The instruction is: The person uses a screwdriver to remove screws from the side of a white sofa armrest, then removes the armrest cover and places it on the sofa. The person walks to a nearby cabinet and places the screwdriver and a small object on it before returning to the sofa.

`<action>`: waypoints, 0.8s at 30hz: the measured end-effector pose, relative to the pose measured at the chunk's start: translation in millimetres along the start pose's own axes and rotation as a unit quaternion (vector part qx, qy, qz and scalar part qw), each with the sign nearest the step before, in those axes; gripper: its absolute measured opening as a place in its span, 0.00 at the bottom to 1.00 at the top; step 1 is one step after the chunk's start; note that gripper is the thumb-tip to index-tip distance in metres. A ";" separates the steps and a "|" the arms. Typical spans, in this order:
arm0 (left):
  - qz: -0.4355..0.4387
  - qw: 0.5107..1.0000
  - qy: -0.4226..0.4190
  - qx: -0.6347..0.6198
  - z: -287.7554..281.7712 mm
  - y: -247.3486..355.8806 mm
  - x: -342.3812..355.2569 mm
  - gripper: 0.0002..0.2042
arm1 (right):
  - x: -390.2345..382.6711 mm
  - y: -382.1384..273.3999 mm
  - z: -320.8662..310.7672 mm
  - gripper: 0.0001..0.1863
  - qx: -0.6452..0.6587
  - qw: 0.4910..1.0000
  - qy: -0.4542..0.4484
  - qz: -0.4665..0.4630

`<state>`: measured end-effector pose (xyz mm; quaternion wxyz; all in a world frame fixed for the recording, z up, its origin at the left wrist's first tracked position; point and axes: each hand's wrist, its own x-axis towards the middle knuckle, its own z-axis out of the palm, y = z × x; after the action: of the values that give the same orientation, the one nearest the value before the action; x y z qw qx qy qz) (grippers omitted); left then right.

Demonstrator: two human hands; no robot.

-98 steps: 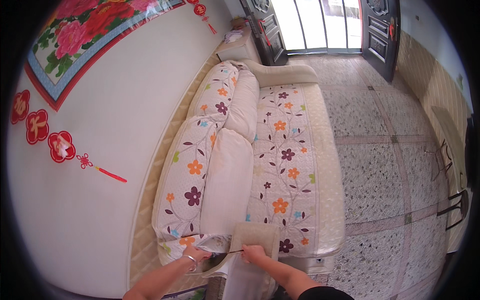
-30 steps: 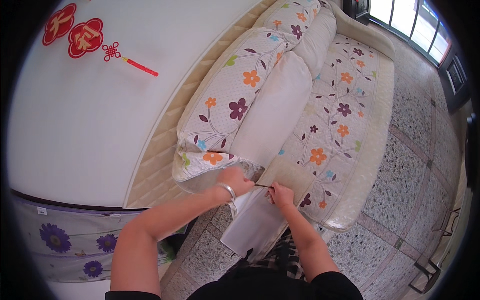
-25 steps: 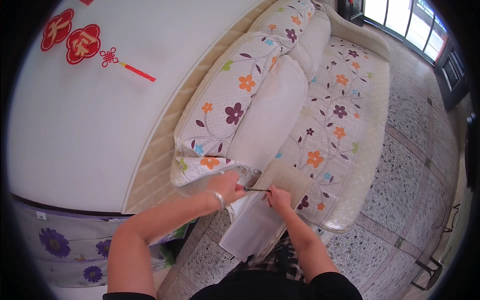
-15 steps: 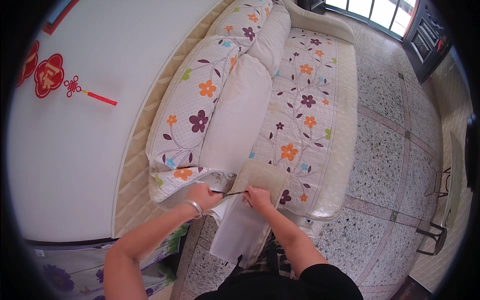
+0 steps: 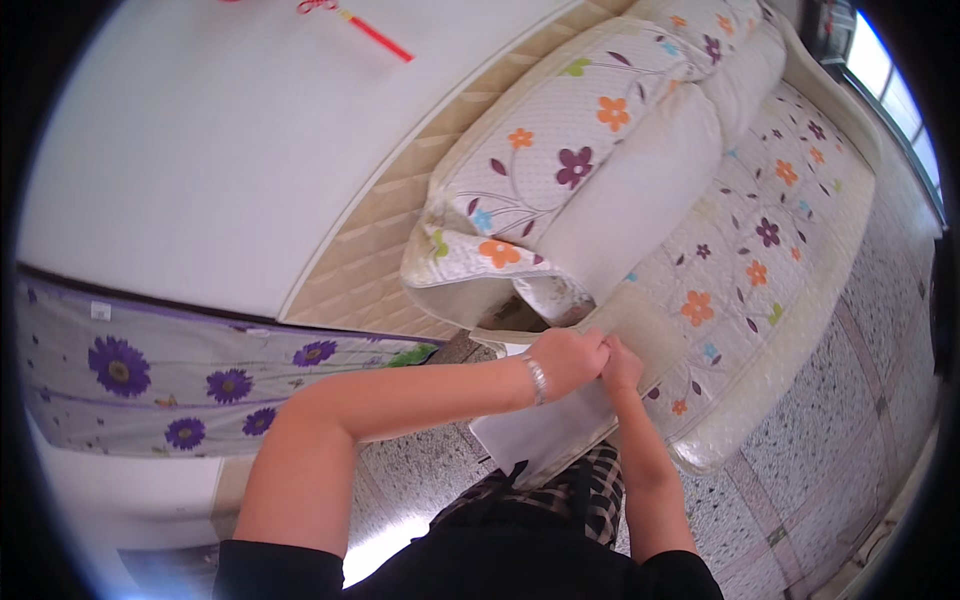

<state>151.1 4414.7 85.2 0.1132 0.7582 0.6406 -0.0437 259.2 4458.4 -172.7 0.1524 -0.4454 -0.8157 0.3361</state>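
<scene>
My left hand [image 5: 565, 355], a silver band at its wrist, and my right hand [image 5: 622, 365] meet closed at the near end of a sofa, hiding what they grip. Under and around them lies a beige fabric piece [image 5: 645, 325] with a pale grey panel [image 5: 520, 435] hanging below. The seat's flowered quilted cover [image 5: 740, 250] extends to the right. A flowered back cushion [image 5: 540, 140] and a plain pale cushion [image 5: 640, 180] run along the left; the near cover corner is folded, showing a dark gap.
Behind the sofa are a beige padded band [image 5: 365, 245] and white wall [image 5: 170, 160] with a red tassel [image 5: 378, 38]. A purple-flowered cloth [image 5: 230, 395] hangs at left. Speckled floor [image 5: 820, 410] runs along the right, with a glazed door [image 5: 890, 105] at top right.
My hands have come together from either side of a short dark cord, which is now hidden. Both moved rightward and up in view as the camera turned toward the left.
</scene>
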 end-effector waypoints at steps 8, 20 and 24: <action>-0.313 0.940 -0.086 -0.108 -9.8 -37.1 10.9 0.14 | 0.2 -1.5 -2.1 0.08 0.027 0.999 -0.032 0.020; -0.148 0.987 0.016 -0.059 23.6 -17.5 0.5 0.08 | 0.3 20.4 -0.9 0.06 0.054 0.995 -0.057 0.067; -0.391 0.857 -0.169 -0.291 17.4 -69.5 -17.7 0.21 | 0.1 -10.4 -5.6 0.06 0.037 0.995 -0.074 0.048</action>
<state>81.2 4404.4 64.0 0.4090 0.3585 0.8388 -0.0237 255.7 4456.9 -161.5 0.0919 -0.4524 -0.7893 0.4048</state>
